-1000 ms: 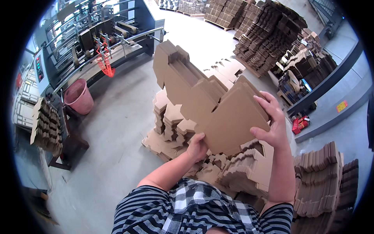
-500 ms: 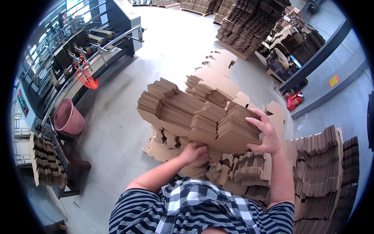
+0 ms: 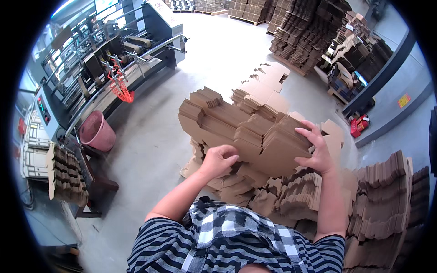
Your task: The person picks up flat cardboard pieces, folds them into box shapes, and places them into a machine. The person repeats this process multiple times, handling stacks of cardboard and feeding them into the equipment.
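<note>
A thick bundle of flat brown die-cut cardboard blanks [image 3: 268, 157] stands tilted in front of me, its layered edges facing up. My right hand [image 3: 317, 150] grips the bundle's right end, fingers over the top edges and thumb on the near face. My left hand [image 3: 220, 161] is at the near face, left of its middle, with the fingers curled in and the thumb close to them. Nothing shows inside that hand. Below the bundle lie more stacked cardboard blanks [image 3: 298, 195], partly hidden by it.
Cardboard stacks [image 3: 380, 195] stand close on my right, and a tall pile [image 3: 305, 34] is at the back. To the left are a machine [image 3: 109, 63] with an orange coiled hose [image 3: 120, 86] and a pink bucket [image 3: 98, 132]. A dark post [image 3: 382, 73] rises at right.
My left hand has risen from the bundle's lower edge to its near face. My right hand keeps its grip on the end. The whole view has shifted slightly.
</note>
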{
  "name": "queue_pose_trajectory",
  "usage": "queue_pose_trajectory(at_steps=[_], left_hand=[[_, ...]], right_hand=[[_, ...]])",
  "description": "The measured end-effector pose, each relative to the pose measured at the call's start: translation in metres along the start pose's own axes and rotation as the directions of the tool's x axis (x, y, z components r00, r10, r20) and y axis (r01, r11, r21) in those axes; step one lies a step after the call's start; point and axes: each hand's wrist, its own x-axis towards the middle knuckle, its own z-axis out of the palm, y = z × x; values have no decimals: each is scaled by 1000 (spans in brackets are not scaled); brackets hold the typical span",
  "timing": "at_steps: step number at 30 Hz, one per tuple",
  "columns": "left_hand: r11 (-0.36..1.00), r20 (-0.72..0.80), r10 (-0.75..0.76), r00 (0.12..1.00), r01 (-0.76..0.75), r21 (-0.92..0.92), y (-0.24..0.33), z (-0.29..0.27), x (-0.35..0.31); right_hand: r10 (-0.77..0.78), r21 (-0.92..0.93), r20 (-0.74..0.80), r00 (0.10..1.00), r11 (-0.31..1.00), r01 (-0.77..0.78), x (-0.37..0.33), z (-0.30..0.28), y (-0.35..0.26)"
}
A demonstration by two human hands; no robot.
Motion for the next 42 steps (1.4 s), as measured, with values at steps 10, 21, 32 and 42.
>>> queue_pose_trajectory(at_steps=[10, 21, 32, 42], left_hand=[[417, 449, 104, 887, -449, 790, 36, -41, 72], [308, 652, 17, 758, -624, 718, 34, -40, 129], [414, 758, 115, 643, -724, 551, 32, -44, 149], [453, 725, 220, 653, -726, 517, 28, -47, 142]], right_hand=[[78, 41, 21, 997, 996, -78, 2, -3, -8], [134, 82, -36, 990, 988, -131, -3, 4, -11], [132, 73, -79, 988, 989, -126, -3, 8, -15], [48, 40, -156, 987, 998, -42, -7, 11, -13]])
